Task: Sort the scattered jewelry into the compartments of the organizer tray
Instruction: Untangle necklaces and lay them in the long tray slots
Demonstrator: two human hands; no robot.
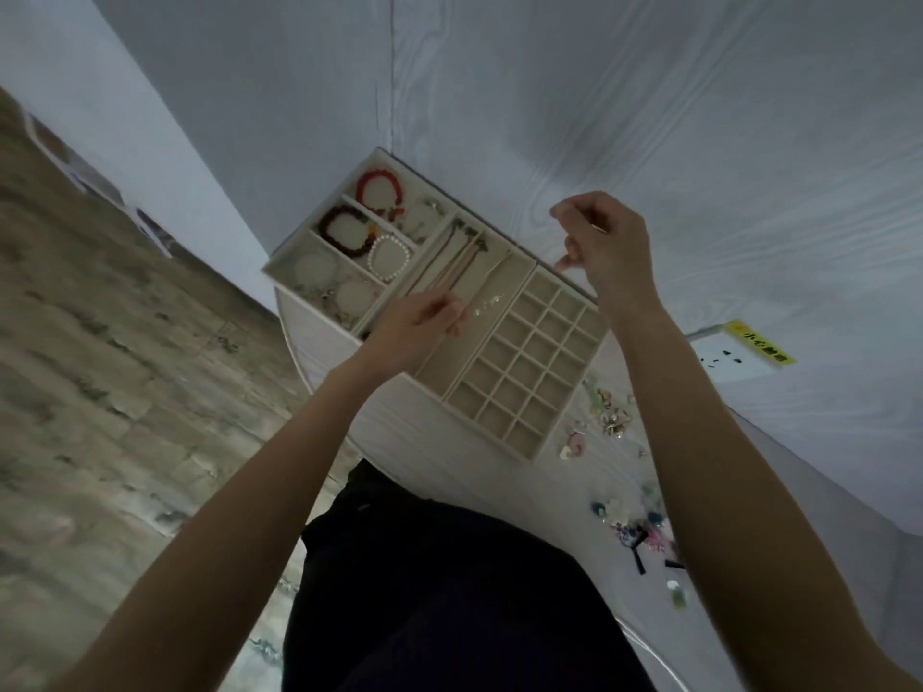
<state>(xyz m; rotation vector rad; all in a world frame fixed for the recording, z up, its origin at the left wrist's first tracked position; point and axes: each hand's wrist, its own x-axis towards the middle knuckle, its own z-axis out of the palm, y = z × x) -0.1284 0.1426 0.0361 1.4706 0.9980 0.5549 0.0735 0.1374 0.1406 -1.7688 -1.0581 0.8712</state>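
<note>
The beige organizer tray point(522, 364) lies on a white table. Its left cells hold a red bracelet point(379, 192), a dark red bracelet point(344, 232) and a pearl bracelet point(389, 257). Thin necklaces point(464, 262) lie in the long middle compartment. My left hand point(419, 327) hovers over that compartment and pinches a fine chain beside a small sparkling piece point(487, 304). Above the tray's far right corner my right hand point(604, 247) is raised with curled fingers pinching something small that glints. The grid of small square cells on the right holds nothing.
Loose jewelry point(609, 417) is scattered on the table right of the tray, with a second colourful heap point(634, 526) nearer me. A wall socket with a yellow label point(739, 357) sits to the right. My dark-clothed lap point(449, 591) is below, with floor at left.
</note>
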